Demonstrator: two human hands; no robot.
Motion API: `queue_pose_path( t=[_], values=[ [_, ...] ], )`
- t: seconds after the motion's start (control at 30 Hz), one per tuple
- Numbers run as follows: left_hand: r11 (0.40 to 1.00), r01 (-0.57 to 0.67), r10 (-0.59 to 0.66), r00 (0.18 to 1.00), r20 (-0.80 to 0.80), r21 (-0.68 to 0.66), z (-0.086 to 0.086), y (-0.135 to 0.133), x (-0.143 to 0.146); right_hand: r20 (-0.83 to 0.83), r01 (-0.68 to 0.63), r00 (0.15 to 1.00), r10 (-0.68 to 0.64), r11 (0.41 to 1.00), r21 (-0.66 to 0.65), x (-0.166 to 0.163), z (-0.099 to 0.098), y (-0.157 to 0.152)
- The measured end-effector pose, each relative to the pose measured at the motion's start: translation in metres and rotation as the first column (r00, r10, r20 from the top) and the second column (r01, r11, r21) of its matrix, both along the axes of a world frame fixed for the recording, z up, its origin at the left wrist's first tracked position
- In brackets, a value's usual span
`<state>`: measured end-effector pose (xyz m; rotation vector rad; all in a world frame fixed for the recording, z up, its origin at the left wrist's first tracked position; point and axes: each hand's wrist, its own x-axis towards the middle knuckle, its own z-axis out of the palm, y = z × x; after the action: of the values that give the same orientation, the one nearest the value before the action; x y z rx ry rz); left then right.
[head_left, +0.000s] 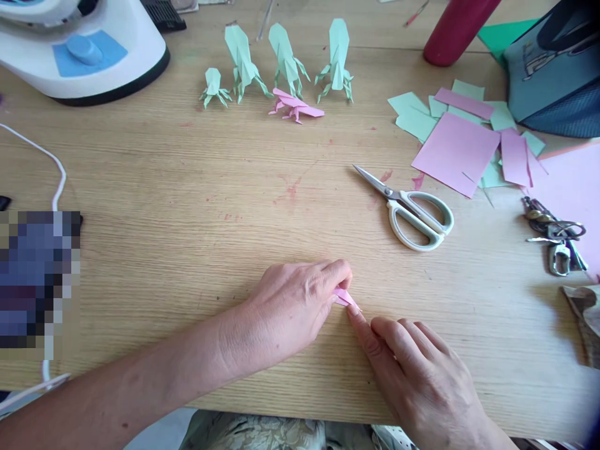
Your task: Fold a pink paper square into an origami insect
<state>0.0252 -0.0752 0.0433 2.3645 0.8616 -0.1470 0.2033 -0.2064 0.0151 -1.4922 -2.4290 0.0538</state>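
Low over the wooden table, a small folded pink paper (344,297) is pinched in my left hand (295,300), whose curled fingers cover much of it. My right hand (417,369) comes in from the lower right, its fingers curled, the thumb pressing on the thin outer tip of the same paper. Whether another right finger lies under that tip cannot be seen. Beyond my hands, scissors (403,209) with white handles lie partly open.
Several green origami insects (285,59) and a pink one (297,107) stand at the back. Paper pieces (457,153) lie right, near keys (557,234), a red cylinder (457,31) and a blue bag (555,69). A white appliance (94,56) and white cable (59,169) are left.
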Motion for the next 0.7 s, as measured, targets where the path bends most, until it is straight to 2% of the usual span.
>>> queue_pose_path(
  t=[0.27,0.5,0.7],
  values=[
    [1.000,0.017,-0.017,0.999,-0.035,-0.012,0.000,-0.001,-0.001,-0.056,0.013,0.998,-0.013,1.000,0.000,0.006,-0.003,-0.004],
    [0.985,0.105,-0.117,0.989,0.087,0.134,-0.010,-0.003,-0.008,-0.114,0.012,0.993,-0.015,1.000,-0.020,0.008,-0.004,-0.003],
    [0.953,0.188,-0.236,0.952,0.193,0.237,-0.015,0.005,-0.014,-0.196,-0.011,0.981,0.007,1.000,-0.018,0.015,-0.008,-0.007]
  ],
)
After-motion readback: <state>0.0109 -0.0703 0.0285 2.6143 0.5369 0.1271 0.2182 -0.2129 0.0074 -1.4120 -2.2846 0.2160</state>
